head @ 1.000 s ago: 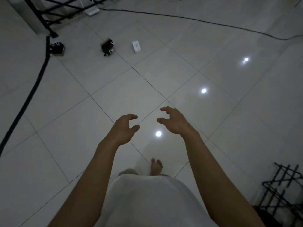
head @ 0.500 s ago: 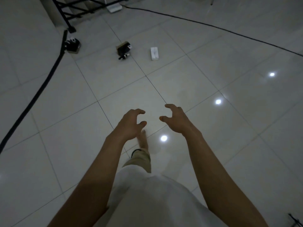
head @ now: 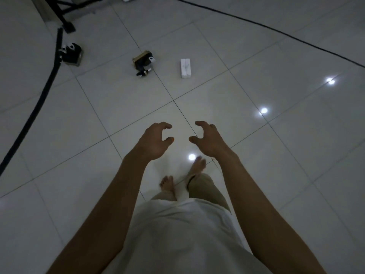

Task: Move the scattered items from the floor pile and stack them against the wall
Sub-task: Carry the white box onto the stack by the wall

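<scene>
Three small items lie apart on the white tiled floor ahead: a white oblong box (head: 185,68), a dark gadget with a gold edge (head: 143,63), and a black-and-white gadget (head: 72,53) further left beside a thick cable. My left hand (head: 155,141) and my right hand (head: 206,140) hover side by side above the floor, well short of the items. Both hold nothing, with fingers loosely curled and thumbs facing each other.
A thick black cable (head: 39,99) runs down the left side. A thin black cable (head: 276,32) crosses the floor at the upper right. A black metal frame foot (head: 65,22) stands at the top left. Bare feet (head: 167,183) step on the tiles below my hands.
The floor items have come closer and lower in view as I walk toward them. The right foot has stepped forward. Both hands keep the same empty, curled pose.
</scene>
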Demonstrator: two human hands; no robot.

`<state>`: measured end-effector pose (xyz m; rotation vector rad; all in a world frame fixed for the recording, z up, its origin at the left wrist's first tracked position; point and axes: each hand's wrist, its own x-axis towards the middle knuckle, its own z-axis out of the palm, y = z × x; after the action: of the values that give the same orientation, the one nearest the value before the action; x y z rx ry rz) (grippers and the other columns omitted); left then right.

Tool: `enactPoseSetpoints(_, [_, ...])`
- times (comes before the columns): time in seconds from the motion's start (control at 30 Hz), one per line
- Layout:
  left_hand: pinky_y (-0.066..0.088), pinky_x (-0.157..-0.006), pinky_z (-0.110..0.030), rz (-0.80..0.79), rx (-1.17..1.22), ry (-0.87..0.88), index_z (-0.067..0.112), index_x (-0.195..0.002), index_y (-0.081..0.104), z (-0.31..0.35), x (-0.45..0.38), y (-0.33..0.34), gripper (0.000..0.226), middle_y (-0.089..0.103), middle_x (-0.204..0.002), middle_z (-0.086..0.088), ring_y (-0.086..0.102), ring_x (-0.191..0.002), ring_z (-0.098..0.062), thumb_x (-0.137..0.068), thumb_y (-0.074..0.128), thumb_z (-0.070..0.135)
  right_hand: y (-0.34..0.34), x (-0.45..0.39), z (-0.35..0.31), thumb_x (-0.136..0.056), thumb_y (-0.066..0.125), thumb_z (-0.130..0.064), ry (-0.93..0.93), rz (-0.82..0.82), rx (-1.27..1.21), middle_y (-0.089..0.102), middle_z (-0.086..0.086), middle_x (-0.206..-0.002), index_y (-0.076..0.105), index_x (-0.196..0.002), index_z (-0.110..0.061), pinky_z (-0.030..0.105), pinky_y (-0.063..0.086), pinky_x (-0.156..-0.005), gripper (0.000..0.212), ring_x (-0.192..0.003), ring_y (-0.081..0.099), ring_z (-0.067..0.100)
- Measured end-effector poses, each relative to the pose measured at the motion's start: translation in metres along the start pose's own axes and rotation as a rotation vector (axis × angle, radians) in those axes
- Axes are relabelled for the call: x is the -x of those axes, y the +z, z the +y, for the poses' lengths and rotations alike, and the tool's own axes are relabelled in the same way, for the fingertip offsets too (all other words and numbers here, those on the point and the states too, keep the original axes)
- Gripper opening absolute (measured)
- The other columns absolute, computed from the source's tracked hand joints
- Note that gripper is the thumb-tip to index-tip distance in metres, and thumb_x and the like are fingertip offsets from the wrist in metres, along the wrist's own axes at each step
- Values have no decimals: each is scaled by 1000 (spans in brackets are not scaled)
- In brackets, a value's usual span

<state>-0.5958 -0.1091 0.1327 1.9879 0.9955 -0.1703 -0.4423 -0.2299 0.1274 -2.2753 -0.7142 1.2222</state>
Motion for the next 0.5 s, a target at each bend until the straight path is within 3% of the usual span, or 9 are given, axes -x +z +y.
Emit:
enactPoseSetpoints(0.07, [34,-96,-27,-14,1,-10,19,-136,48,6,-27,-1,45,47,-139,-6,46,-126,-23,-93,61,25,-15,-29,-1,-93,64,-28,23,-17,-10,27,13,-149,33,-149,-23,26,33,-99,64,-128,44,28])
enactPoseSetpoints(0.13, [34,-95,-26,-30,-5,-28,18,-135,49,12,-59,-2,45,48,-138,-6,46,-126,-23,-92,62,25,-31,-63,-2,-91,64,-31,29,-27,-2,30,13,-146,34,-147,-26,40,30,-113,64,-129,43,30])
enactPoseSetpoints(0.2, [36,-98,-29,-51,-18,-66,19,-135,49,19,-98,-5,45,48,-139,-6,46,-127,-23,-92,62,26,-50,-101,-5,-90,65,-32,38,-43,-7,31,14,-145,35,-146,-26,47,30,-114,64,-130,42,32])
enactPoseSetpoints(0.3, [37,-100,-31,-42,15,-117,22,-133,50,35,-168,-13,43,48,-137,-4,46,-127,-22,-92,62,27,-86,-166,-12,-92,63,-28,42,-70,-39,29,14,-148,33,-148,-22,29,36,-102,64,-127,44,28])
enactPoseSetpoints(0.5, [37,-101,-30,-50,108,-128,22,-132,51,73,-315,-23,40,49,-137,-1,46,-125,-19,-93,61,24,-150,-295,-24,-94,62,-29,37,-113,33,27,14,-149,31,-149,-21,24,35,-94,64,-109,52,22])
